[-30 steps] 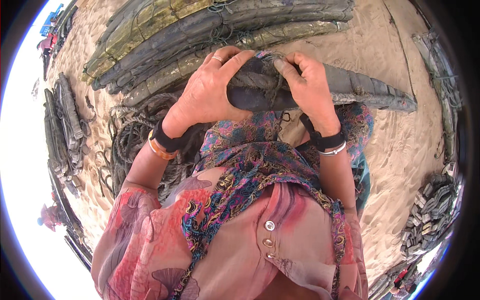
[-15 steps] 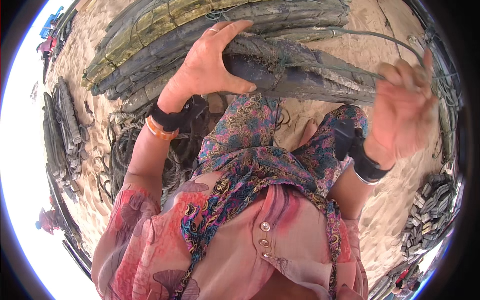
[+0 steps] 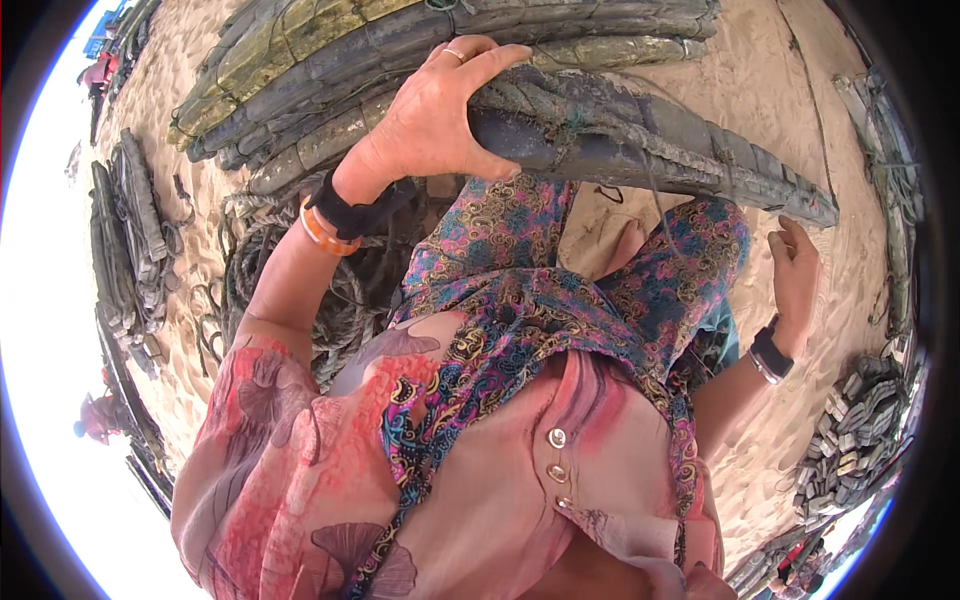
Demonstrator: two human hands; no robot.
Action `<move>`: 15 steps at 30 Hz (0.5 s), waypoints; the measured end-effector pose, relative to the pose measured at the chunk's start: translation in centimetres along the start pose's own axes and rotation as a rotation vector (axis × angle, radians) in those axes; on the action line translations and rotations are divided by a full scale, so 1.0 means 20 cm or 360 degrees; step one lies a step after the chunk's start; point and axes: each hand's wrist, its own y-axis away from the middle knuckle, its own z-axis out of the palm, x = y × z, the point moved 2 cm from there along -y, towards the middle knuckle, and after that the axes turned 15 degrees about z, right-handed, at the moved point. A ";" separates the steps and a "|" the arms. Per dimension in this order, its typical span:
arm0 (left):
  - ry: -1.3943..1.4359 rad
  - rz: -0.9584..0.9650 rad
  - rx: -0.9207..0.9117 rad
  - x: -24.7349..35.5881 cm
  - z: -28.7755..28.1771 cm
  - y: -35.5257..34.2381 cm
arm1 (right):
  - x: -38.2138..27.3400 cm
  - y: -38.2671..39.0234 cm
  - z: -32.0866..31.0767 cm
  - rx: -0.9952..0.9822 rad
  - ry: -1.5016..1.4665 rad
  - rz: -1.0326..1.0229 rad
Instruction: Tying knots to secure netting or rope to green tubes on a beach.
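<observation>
My left hand (image 3: 430, 115) is wrapped over a long dark grey bundle (image 3: 640, 135) of strips or floats, its thumb on the near side and fingers on the far side. A thick rope (image 3: 540, 98) runs along the bundle's top, with thin green twine (image 3: 572, 125) knotted round it. One loose strand (image 3: 655, 190) hangs down the near side. My right hand (image 3: 797, 280) is just below the bundle's right end, apart from it. Its fingers point up, loosely stretched, and nothing shows in them. The bundle lies across in front of my knees.
More long bundles, some yellowish (image 3: 260, 80), lie beyond it on the sand. Coiled thick rope (image 3: 260, 270) is heaped by my left side. Further bundles (image 3: 130, 230) lie at far left, with a pile of grey blocks (image 3: 850, 430) at right. Other people (image 3: 100, 415) are at the left edge.
My right hand has let go of the green cord and dropped down toward the bundle's right end. The cord, stretched taut before, now hangs slack. My left hand keeps its grip.
</observation>
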 end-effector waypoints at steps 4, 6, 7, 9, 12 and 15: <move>-0.0081 0.0030 -0.0052 0.06 0.05 0.05 | -0.21 0.04 0.00 0.0143 -0.0402 -0.0358; -0.0111 0.0029 -0.0071 0.07 0.06 0.07 | -0.50 0.13 0.11 0.0007 -0.0419 -0.0505; -0.0182 0.0009 -0.0060 0.07 0.05 0.08 | -0.62 0.11 0.23 -0.0144 -0.0467 -0.0761; -0.0181 0.0034 -0.0051 0.08 0.05 0.08 | -0.79 0.10 0.38 -0.0138 -0.0351 -0.1242; -0.0185 0.0097 -0.0051 0.12 0.07 0.07 | -0.90 0.00 0.65 0.0139 -0.0051 -0.1589; -0.0191 0.0121 -0.0062 0.14 0.08 0.10 | -0.91 -0.03 0.83 -0.0469 0.0395 -0.1142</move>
